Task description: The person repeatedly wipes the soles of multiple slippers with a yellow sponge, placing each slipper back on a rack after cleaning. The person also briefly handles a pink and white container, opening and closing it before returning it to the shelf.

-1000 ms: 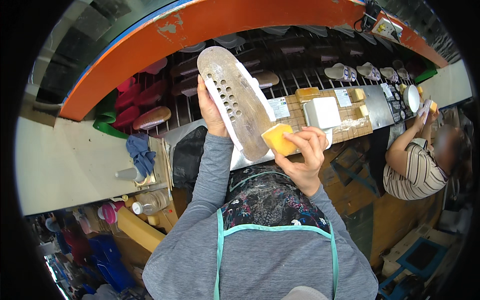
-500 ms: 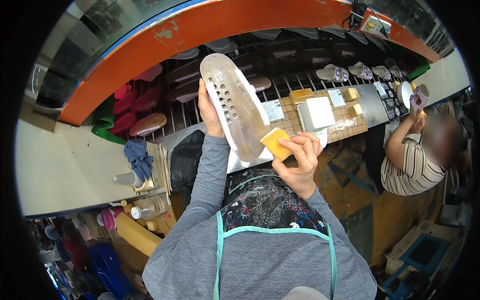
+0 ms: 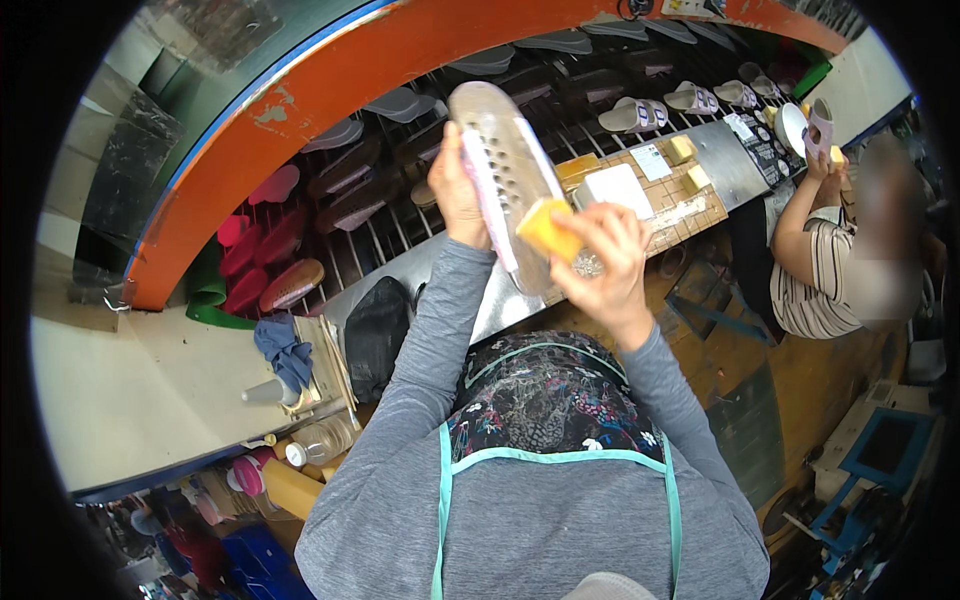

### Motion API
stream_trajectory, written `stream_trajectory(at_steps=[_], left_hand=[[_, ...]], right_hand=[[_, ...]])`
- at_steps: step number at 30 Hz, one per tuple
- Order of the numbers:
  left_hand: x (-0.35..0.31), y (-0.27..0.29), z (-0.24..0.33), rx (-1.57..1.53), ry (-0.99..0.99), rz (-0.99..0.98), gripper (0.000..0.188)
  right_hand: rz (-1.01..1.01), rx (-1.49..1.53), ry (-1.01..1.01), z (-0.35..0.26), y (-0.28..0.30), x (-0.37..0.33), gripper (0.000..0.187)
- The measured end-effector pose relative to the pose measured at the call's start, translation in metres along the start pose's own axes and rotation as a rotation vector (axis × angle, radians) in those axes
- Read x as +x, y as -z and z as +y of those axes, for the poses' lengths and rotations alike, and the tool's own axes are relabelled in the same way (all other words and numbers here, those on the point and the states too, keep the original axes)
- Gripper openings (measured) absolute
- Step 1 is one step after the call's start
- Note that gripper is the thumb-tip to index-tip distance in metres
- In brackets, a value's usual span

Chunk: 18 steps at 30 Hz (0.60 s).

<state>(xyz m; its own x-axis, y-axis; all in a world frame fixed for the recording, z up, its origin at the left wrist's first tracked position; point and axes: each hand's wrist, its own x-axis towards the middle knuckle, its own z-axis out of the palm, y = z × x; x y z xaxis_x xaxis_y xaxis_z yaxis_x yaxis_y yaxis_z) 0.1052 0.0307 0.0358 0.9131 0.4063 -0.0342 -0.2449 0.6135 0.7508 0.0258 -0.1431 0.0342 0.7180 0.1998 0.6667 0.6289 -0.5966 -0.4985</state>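
Holds up, in the left hand [image 3: 460,195], with fingers closed around its left edge, a brown shoe sole [image 3: 525,170], tilted so as to lean left at the top. Shows on it a worn, speckled face, rows of round holes, and pale pinkish-white bands along both long sides. Pinches a yellow sponge [image 3: 550,228] between thumb and fingers of the right hand [image 3: 610,265], over the sole's lower right part; cannot tell for certain if touching.

Meets, at far left, a pale worktop [image 3: 120,350], then a chipped orange arch [image 3: 270,105] overhead and a silvery metal strip [image 3: 500,303] below the sole's lower end. Opens, right of the right forearm, onto brown floor [image 3: 690,375], with a co-worker [image 3: 815,280] in a striped top beyond.

Includes, at lower left, a pink tub [image 3: 248,475], a blue bin [image 3: 255,550] and a clear jar [image 3: 322,438] with a white lid; cannot make out any contents. Has, beyond the right hand, a white box [image 3: 615,190] on a gridded tan board [image 3: 710,210], inside hidden, and, near the co-worker, a white bowl [image 3: 790,128], contents unclear.
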Motion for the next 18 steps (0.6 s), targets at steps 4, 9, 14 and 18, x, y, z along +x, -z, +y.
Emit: stream_trajectory(at_steps=[4, 9, 14, 18], left_hand=[[0.012, 0.006, 0.001, -0.046, -0.124, 0.099, 0.035], [0.004, 0.0, -0.013, 0.038, -0.317, 0.014, 0.034], [0.006, -0.005, -0.021, 0.061, -0.267, 0.0, 0.035], [0.01, -0.01, -0.03, 0.041, -0.08, 0.004, 0.036]], right_hand=[[0.053, 0.155, -0.124, -0.015, -0.004, -0.043, 0.045], [0.079, 0.125, -0.077, -0.014, -0.01, -0.054, 0.047], [0.024, 0.202, -0.026, -0.009, 0.001, -0.056, 0.046], [0.169, 0.263, -0.038, 0.011, 0.004, -0.03, 0.043]])
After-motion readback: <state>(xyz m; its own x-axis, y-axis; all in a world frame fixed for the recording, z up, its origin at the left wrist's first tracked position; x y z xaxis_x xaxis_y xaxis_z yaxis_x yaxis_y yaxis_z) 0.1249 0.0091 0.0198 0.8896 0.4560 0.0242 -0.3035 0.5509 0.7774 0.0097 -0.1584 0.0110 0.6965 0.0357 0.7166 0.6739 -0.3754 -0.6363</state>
